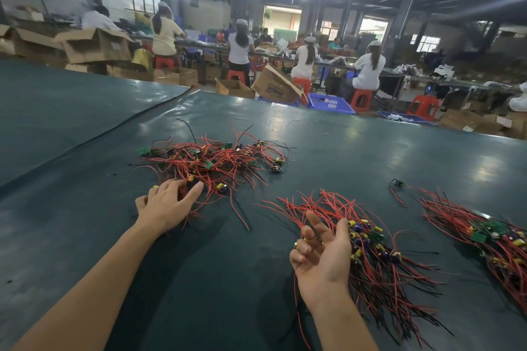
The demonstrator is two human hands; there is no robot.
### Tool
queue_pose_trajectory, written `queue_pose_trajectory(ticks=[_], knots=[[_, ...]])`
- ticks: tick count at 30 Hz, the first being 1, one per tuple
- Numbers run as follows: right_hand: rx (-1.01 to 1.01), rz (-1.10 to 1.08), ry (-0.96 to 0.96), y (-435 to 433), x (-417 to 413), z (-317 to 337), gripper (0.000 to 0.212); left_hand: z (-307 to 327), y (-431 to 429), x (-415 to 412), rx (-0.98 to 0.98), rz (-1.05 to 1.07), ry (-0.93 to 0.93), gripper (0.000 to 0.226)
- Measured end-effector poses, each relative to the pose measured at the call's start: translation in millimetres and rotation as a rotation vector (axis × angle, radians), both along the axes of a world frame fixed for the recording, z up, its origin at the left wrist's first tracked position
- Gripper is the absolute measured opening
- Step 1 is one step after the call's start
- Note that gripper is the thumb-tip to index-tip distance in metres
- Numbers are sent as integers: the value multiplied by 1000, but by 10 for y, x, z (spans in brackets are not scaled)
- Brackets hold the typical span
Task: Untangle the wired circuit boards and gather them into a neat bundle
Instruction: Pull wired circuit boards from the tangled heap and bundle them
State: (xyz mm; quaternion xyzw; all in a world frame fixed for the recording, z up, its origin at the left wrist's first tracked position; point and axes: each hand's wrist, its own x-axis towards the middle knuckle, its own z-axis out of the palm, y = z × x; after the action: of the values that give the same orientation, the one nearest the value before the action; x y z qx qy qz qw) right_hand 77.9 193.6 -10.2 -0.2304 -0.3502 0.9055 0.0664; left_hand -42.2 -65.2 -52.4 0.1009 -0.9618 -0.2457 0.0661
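While our left hand (166, 205) rests with fingers spread wide on the near side of the tangled pile (214, 159) mid-surface (71, 194), our right hand (322, 253) lies palm up, fingers loosely curled, against the gathered bundle (373, 253) toward the near edge. A black wire crosses those fingers; can't tell if they actually pinch it. Another bundle (484, 239) sits by the right edge.
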Motion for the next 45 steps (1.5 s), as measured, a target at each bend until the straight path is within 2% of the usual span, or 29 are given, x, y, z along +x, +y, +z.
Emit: queue_pose_trajectory(ticks=[6, 14, 18, 23, 27, 30, 33, 37, 41, 45], knots=[[13, 1, 2, -1, 10, 6, 58, 12, -26, -46, 27, -13, -28, 53], [6, -9, 10, 7, 2, 18, 59, 8, -51, 17, 174, 54, 251, 18], [-3, -8, 21, 10, -5, 28, 59, -3, -27, 84, 85, 1, 229, 14], [-6, -4, 33, 21, 10, 25, 59, 37, 57, 155, 259, 31, 493, 2], [-11, -5, 40, 27, 7, 32, 58, 163, 207, 260, 320, -117, 764, 6], [3, 0, 46, 26, -3, 30, 55, 272, 376, 343, 265, -267, 1034, 5], [65, 16, 57, 16, -18, 21, 50, 340, 583, 448, 250, -409, 1179, 7], [314, 70, 95, -63, -24, 18, 48, 327, 884, 629, 285, -620, 1208, 5], [557, 165, 161, -183, 20, 26, 37, 263, 1049, 750, 274, -749, 1150, 6], [619, 113, 211, -229, 39, 3, 35, 264, 1081, 782, 276, -801, 1100, 6]])
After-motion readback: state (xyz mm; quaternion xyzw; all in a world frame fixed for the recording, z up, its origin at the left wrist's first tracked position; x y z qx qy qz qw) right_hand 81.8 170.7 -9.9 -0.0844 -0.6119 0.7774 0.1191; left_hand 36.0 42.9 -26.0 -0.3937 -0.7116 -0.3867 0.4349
